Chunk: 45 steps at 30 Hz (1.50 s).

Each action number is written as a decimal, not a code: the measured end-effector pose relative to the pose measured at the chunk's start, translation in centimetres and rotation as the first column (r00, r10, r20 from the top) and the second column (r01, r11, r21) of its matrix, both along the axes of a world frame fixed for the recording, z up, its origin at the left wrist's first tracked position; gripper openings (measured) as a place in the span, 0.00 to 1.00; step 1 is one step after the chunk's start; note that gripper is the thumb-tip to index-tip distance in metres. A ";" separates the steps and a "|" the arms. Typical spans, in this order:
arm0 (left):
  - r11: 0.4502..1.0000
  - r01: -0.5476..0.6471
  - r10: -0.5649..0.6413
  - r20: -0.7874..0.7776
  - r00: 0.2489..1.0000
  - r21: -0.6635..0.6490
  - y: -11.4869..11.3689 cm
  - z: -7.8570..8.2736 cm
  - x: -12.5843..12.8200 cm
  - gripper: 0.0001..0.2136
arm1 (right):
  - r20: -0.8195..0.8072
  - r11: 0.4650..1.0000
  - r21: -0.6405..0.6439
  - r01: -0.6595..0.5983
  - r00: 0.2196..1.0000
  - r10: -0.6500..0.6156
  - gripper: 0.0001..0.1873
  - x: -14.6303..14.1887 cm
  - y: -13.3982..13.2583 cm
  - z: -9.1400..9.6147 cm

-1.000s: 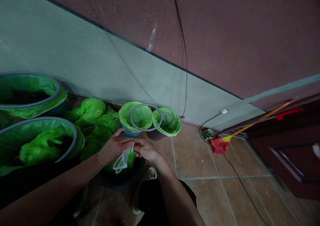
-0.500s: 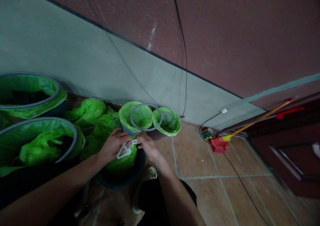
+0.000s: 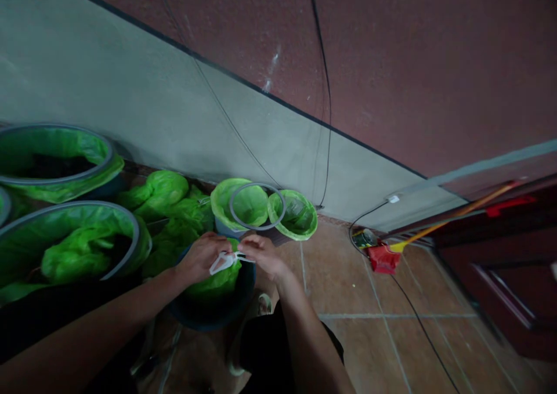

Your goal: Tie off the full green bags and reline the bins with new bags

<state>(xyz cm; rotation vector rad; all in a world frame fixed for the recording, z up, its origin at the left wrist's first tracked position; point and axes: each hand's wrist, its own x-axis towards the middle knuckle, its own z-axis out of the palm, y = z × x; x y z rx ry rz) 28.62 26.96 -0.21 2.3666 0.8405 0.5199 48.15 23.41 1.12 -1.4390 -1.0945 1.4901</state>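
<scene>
Left hand (image 3: 201, 259): fingers (image 3: 220, 252) pinching one end of a white plastic loop (image 3: 225, 263). Right hand (image 3: 263, 257): fingers (image 3: 246, 244) pinching its other end. Loop is hanging between both hands, just above a green bag (image 3: 212, 286) lining a dark bin (image 3: 208, 322) at 6 o'clock. Two green-lined pails (image 3: 291, 215) are standing at 1 o'clock; larger bins (image 3: 73, 203) are sitting at 9 o'clock; red dustpan (image 3: 382, 259) is lying at 3 o'clock.
</scene>
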 end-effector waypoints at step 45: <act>0.841 -0.019 0.122 0.155 0.980 -0.540 -1.2 1.3 1.1 0.16 | -0.095 0.999 0.045 0.001 0.995 0.004 0.16 -0.9 -0.1 1.6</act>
